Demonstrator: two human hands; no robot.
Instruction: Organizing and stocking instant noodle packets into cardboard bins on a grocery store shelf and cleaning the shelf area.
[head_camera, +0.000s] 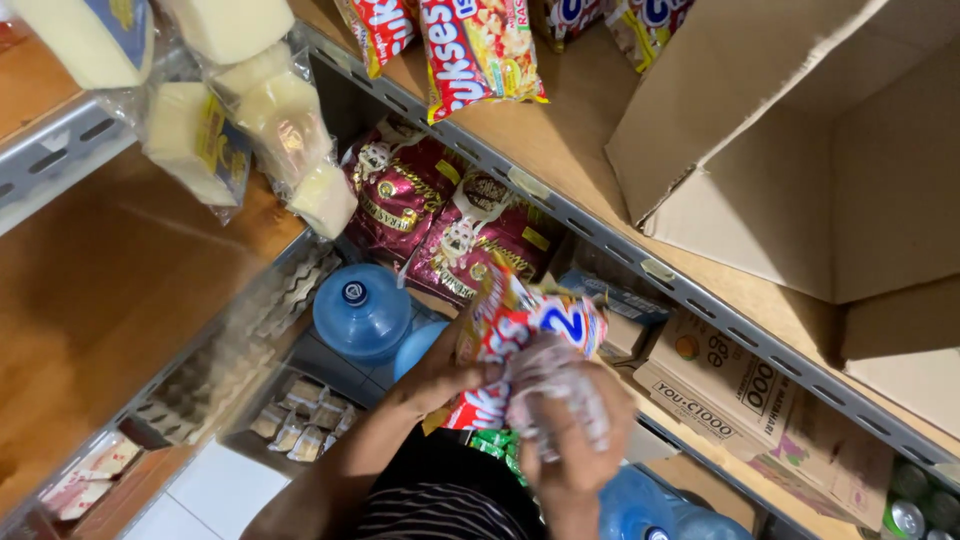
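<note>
Both my hands hold a bundle of red, white and blue snack packets (520, 325) close to my chest, below a metal-edged shelf. My left hand (435, 375) grips the bundle from the lower left side. My right hand (570, 440) clutches crumpled clear plastic wrap (548, 385) around the bundle's lower end. Similar red snack packets (478, 50) hang over the edge of the wooden shelf (560, 140) above. Motion blurs the bundle.
An open cardboard box (800, 150) sits on the shelf at right. Dark red bags (440, 215) lie under the shelf. A blue water jug (362, 310) stands on the floor, another (640, 505) by my right arm. Printed cartons (740, 400) and pale wrapped blocks (200, 140) surround.
</note>
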